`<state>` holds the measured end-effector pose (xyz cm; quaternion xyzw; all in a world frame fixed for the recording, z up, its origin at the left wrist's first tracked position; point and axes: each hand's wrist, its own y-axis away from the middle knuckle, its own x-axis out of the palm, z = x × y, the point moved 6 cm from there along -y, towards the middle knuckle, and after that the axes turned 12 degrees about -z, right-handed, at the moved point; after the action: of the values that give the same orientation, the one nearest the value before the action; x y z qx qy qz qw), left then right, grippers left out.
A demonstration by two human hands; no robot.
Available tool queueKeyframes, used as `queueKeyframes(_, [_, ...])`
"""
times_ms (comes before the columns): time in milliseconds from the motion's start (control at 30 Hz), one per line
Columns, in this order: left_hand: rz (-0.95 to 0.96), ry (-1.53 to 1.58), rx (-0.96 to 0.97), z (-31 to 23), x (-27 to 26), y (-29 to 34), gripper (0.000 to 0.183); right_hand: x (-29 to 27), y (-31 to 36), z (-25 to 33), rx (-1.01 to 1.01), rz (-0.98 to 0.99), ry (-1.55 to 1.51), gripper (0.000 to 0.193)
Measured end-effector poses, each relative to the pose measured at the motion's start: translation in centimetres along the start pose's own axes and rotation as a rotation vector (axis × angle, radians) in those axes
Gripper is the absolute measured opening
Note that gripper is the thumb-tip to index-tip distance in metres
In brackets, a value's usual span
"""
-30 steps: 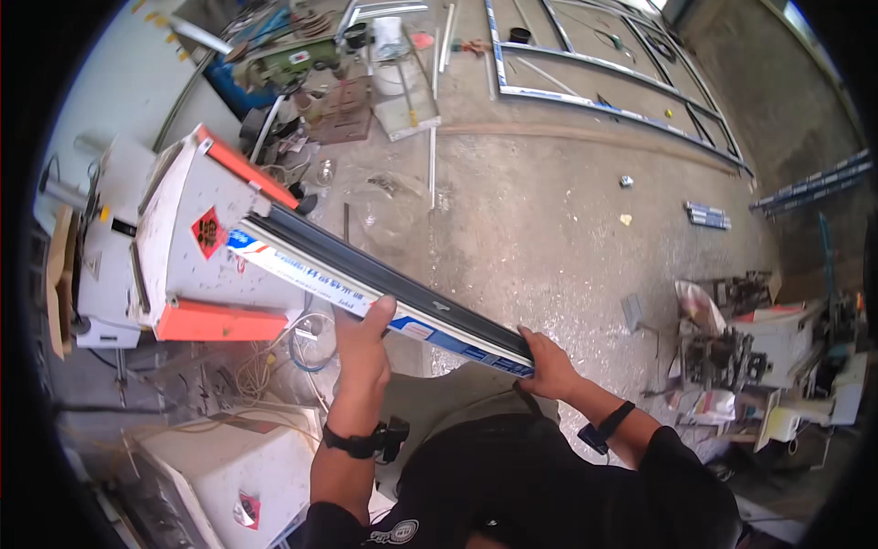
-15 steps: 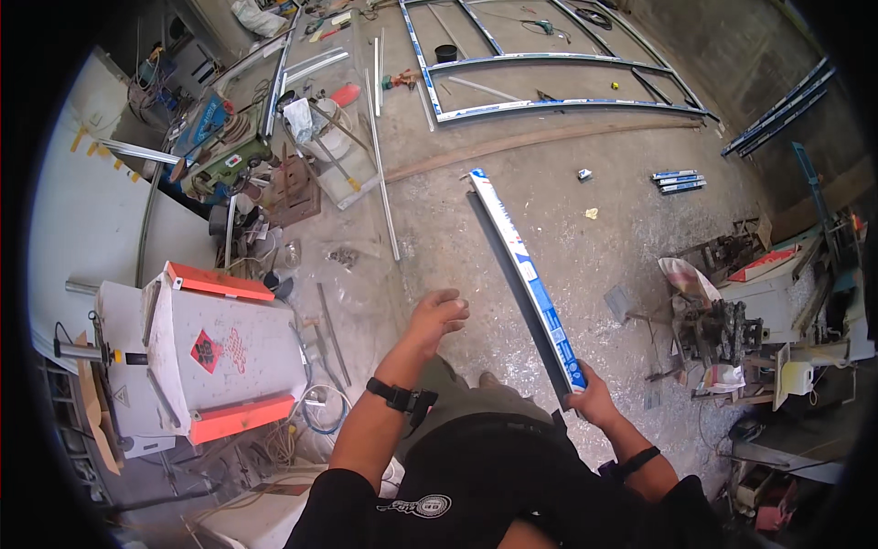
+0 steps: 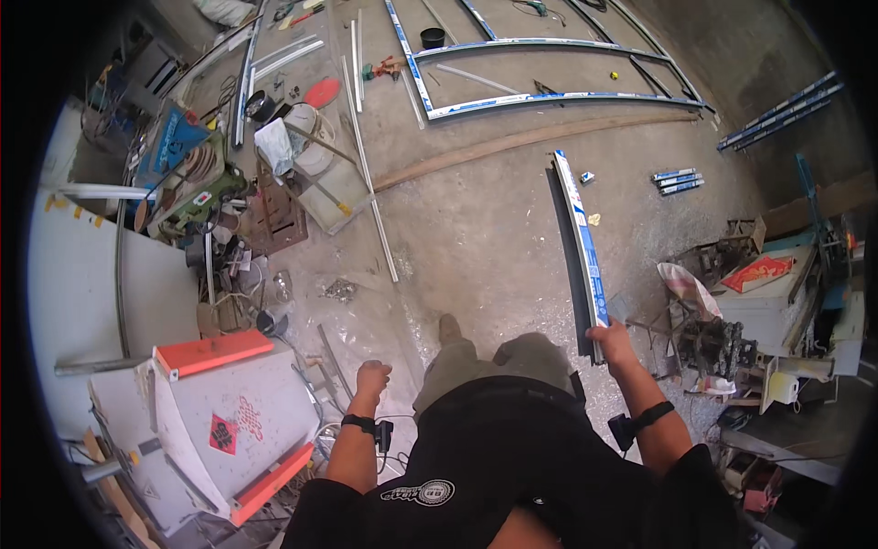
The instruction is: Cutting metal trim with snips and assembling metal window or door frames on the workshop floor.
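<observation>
My right hand point(image 3: 611, 341) grips the near end of a long metal profile bar point(image 3: 582, 240), its top covered in blue and white film and its side dark grey. The bar points away from me over the floor, its far end leaning slightly left. Closed in a loose fist with nothing in it, my left hand point(image 3: 372, 376) hangs beside my left thigh, near the white cabinet. Each wrist wears a black strap with a small device.
A large film-wrapped metal frame point(image 3: 549, 42) lies on the floor ahead. Short wrapped bars point(image 3: 677, 181) are stacked at right, near a cluttered bench point(image 3: 764, 274). On my left stand a white cabinet with orange bars point(image 3: 233, 412) and a green machine point(image 3: 197, 197). A wooden plank point(image 3: 457, 157) crosses the floor.
The bar has swung rightward at its far end. My left hand has dropped down and left and its fingers have curled in. My view has shifted, and a foot now shows further forward.
</observation>
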<state>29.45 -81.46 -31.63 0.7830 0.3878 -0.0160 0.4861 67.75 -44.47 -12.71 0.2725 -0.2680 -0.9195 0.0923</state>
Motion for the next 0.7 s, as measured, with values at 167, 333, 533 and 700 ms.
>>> queueKeyframes(167, [-0.117,0.054,0.052,-10.1,-1.3,-2.9,0.045,1.9,-3.6,7.0,0.061,0.070,-0.157,0.043])
queueKeyframes(333, [-0.139,0.057,0.093,-19.3,0.7,-4.2,0.046,1.7,-10.2,11.8,0.141,0.162,-0.266,0.042])
queueKeyframes(533, [-0.086,-0.082,-0.017,-22.0,5.7,-7.5,0.030,0.8,-20.1,16.0,0.178,0.238,-0.257,0.046])
queueKeyframes(700, [0.091,-0.350,0.283,-25.4,9.7,-9.3,0.035,-1.0,-26.8,19.4,0.160,0.235,-0.178,0.048])
